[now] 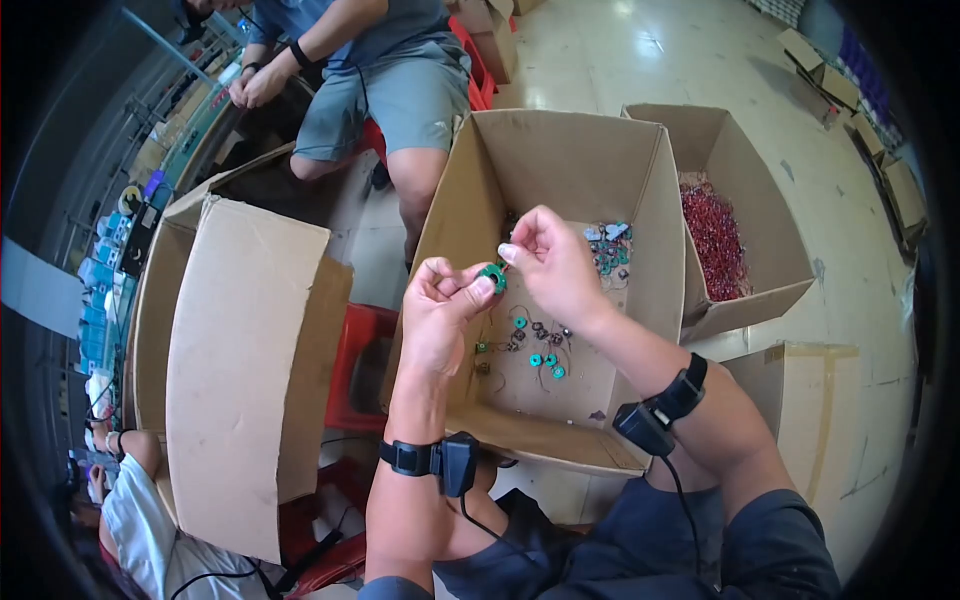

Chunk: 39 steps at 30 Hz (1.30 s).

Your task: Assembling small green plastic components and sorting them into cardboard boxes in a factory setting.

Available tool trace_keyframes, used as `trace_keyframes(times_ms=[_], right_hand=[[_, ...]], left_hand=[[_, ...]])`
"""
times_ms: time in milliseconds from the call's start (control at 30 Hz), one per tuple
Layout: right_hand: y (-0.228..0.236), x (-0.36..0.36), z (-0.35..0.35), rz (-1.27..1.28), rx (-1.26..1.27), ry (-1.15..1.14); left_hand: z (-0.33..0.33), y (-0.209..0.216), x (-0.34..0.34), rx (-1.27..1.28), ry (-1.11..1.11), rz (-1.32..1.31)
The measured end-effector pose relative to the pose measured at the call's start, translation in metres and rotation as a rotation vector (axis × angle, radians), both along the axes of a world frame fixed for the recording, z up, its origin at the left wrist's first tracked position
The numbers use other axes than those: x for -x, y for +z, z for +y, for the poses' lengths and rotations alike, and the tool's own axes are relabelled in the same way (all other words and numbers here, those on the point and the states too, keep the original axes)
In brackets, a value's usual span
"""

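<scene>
Above an open cardboard box, my left hand pinches a small green ring-shaped part between thumb and fingers. My right hand is beside it, with thumb and forefinger pressed together close to the ring. What those right fingers hold, if anything, is too small to make out. On the floor of the box lie several loose green ring parts and dark small parts with thin wires. A denser cluster of similar pieces sits toward the far right inside.
To the right stands a box with a heap of red pieces, and nearer me a taped carton. A tall carton and a red stool are at left. One person sits ahead, another at lower left.
</scene>
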State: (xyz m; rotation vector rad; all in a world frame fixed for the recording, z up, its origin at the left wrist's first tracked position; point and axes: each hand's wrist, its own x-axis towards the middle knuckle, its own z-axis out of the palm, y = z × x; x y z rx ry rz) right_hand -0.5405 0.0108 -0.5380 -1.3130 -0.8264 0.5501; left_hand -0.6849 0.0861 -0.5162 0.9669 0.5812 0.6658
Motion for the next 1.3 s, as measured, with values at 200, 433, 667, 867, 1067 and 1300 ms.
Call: trace_keyframes(times_ms=[200, 433, 667, 867, 1067, 1300], right_hand=[[-0.001, 0.002, 0.001, 0.013, 0.024, -0.016], [-0.004, 0.001, 0.0, -0.073, 0.031, -0.061], [-0.002, 0.009, -0.003, 0.123, -0.016, 0.092], [0.001, 0.001, -0.003, -0.044, 0.048, 0.033], [-0.002, 0.009, -0.001, 0.074, -0.007, 0.056], [0.003, 0.014, -0.003, 0.204, -0.04, 0.148]], left_hand=[[0.0, -0.002, -0.001, -0.029, 0.001, -0.018], [-0.003, 0.0, 0.0, 0.001, -0.082, -0.083], [-0.001, -0.001, 0.003, 0.05, -0.04, -0.084], [-0.002, 0.001, 0.004, -0.028, -0.02, 0.006], [-0.004, -0.001, 0.006, 0.008, -0.056, -0.087], [-0.003, 0.001, 0.002, -0.013, -0.042, -0.081]])
